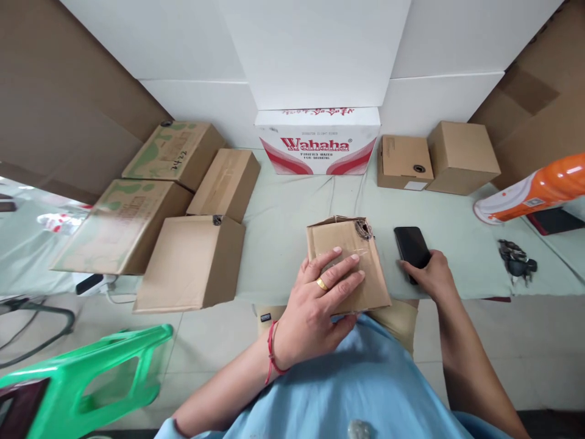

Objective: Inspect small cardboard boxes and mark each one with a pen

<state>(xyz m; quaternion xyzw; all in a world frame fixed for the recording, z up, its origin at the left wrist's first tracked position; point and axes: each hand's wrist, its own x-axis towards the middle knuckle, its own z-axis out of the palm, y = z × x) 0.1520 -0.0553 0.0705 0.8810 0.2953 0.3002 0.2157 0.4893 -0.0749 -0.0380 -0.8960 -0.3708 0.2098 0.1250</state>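
Observation:
My left hand (320,299), with a gold ring and a red cord at the wrist, lies across a small brown cardboard box (370,280). Its fingers are stretched flat on the box's upper face, and the thumb is at the near edge. The box stands at the table's front edge; a dark, ragged patch marks its far right corner. My right hand (432,274) is closed around the near end of a black smartphone (409,241), thumb on one side and fingers on the other. The phone is just right of the box, its dark face upward.
Several cardboard boxes (183,250) stand at left. A white Wahaha carton (320,143) is at the back; two brown boxes (464,155) are at back right. An orange-and-white bottle (534,189) and keys (516,262) lie right. A green stool (91,372) stands below left.

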